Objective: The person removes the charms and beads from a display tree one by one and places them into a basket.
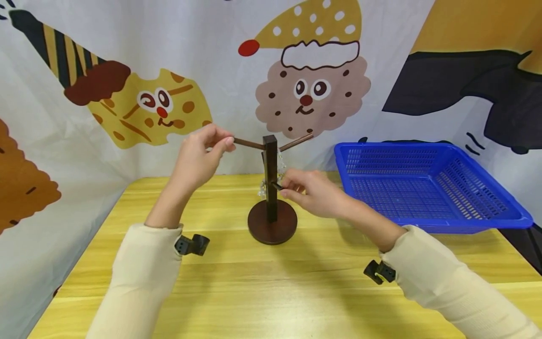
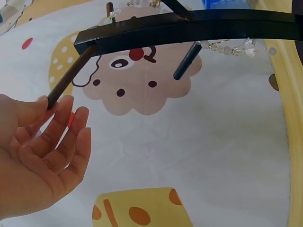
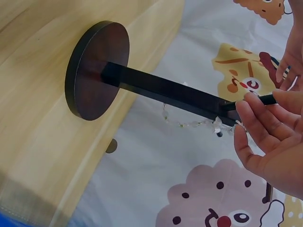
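A dark wooden stand with a round base (image 1: 272,231), a square post (image 1: 271,165) and several slanting pegs stands upright on the table. My left hand (image 1: 199,153) pinches the outer tip of the upper left peg (image 1: 249,143) between thumb and finger; its other fingers are loosely bent in the left wrist view. Lower down, my right hand (image 1: 315,190) has thumb and fingers on a short front peg (image 1: 277,186), which shows between them in the right wrist view. A string of clear beads (image 3: 189,124) hangs behind the post, partly hidden by it.
To the right sits a blue plastic basket (image 1: 432,221) with perforated walls. The yellow wood-grain table (image 1: 220,292) ends at a white curtain (image 1: 237,94) printed with cartoon food. Another upper peg (image 1: 297,141) sticks out right of the post.
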A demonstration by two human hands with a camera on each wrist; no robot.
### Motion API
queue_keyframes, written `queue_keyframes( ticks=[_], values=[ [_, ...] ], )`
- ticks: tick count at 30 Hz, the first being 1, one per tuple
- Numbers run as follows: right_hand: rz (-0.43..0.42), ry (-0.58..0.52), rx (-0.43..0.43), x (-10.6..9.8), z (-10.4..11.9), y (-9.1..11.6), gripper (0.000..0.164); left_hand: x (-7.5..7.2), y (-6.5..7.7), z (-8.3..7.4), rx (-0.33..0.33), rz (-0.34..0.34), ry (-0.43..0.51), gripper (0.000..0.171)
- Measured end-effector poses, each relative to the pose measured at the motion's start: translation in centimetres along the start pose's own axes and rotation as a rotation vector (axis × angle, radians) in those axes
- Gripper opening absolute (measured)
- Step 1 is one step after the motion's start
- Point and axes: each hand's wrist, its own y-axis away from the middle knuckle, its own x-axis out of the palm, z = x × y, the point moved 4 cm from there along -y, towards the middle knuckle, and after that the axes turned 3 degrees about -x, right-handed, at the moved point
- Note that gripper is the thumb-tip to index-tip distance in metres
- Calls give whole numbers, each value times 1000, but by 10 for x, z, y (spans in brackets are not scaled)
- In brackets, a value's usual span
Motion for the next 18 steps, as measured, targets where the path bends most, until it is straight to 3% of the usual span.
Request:
queue_keyframes(
  ticks=[10, 18],
  values=[
    [-8, 16, 6, 6, 3, -4, 9, 1, -8, 5, -2, -2, -18, 19],
    [-16, -1, -14, 10, 6, -8, 12, 2, -16, 6, -56, 12, -30, 21]
  ],
)
